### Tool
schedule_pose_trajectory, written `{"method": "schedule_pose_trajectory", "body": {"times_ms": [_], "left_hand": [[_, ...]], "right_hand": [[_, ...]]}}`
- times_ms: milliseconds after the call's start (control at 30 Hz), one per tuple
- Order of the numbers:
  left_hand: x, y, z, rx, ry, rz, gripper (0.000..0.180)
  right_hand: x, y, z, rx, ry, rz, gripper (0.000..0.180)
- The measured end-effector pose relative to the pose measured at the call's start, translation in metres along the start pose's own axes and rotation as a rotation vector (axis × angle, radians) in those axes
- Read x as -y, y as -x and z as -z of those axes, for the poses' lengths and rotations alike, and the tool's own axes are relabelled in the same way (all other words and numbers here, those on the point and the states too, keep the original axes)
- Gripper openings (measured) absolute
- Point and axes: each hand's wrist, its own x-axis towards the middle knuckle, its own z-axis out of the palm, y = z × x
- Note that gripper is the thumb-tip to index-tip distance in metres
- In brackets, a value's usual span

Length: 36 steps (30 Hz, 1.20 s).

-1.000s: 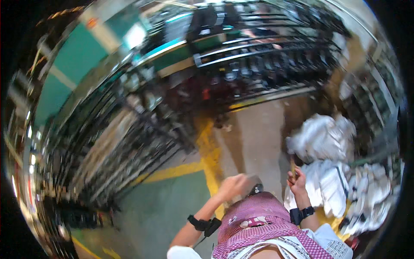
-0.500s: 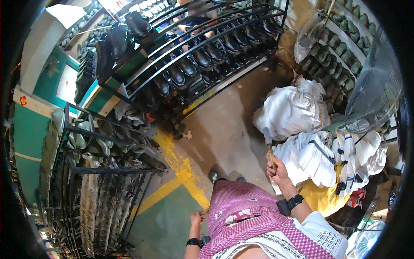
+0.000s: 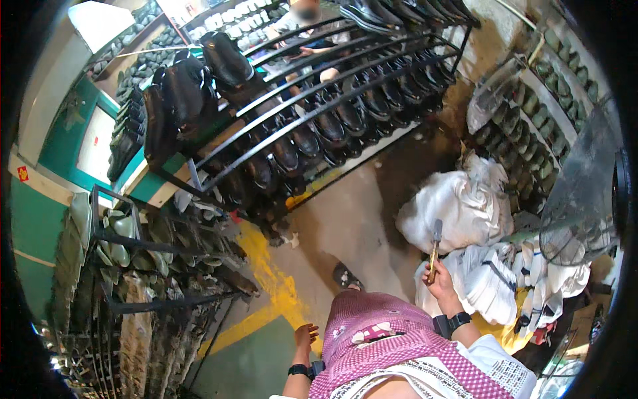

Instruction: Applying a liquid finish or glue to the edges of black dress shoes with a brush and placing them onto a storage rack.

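Observation:
My right hand [image 3: 440,282] is closed round the yellowish handle of a slim brush-like tool [image 3: 435,247]. Its narrow grey head points up and away from me; whether that head is bristles or a blade is hard to make out. Beyond the tool lies a big white sack [image 3: 452,209], apart from it. Beside the right hand are white bundles [image 3: 488,279]. My left hand [image 3: 305,334] hangs at my left side by the pink checked apron [image 3: 379,319], fingers loosely apart and holding nothing.
A black metal rack [image 3: 325,86] with rows of black shoes stands ahead. At left is another rack [image 3: 173,302] holding grey-green shoe forms. A large mesh fan [image 3: 578,193] stands at right. Yellow lines [image 3: 266,266] mark the floor. Behind the shoe rack is another person [image 3: 302,33].
I have stepped forward, and the shoe rack looks nearer. My right hand, with the tool, has shifted slightly right and down in view. The left hand stays low at my side.

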Motion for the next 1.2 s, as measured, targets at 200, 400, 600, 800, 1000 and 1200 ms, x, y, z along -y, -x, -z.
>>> {"method": "schedule_pose_trajectory", "body": {"times_ms": [200,400,600,800,1000,1200], "left_hand": [[-0.077,-0.038,-0.004,-0.015,0.069,-0.077,0.024],[-0.136,-0.068,-0.01,-0.083,0.082,-0.043,0.023],[-0.158,-0.073,-0.041,-0.046,0.099,-0.107,0.024],[-0.171,-0.049,-0.087,-0.007,0.079,-0.143,0.026],[-0.217,0.033,-0.147,0.36,-0.096,-0.194,0.035],[-0.232,0.077,-0.189,0.494,0.045,-0.364,0.043]], "right_hand": [[0.02,-0.043,-0.015,-0.17,0.018,0.008,0.009],[0.031,-0.053,-0.021,-0.217,-0.02,0.051,0.01],[0.045,-0.055,-0.049,-0.175,0.171,0.027,0.016],[0.071,-0.091,-0.09,0.105,0.684,-0.134,0.022],[0.056,-0.12,-0.195,0.472,1.054,-0.505,0.032],[-0.003,-0.126,-0.268,1.024,1.167,-0.66,0.05]]}}
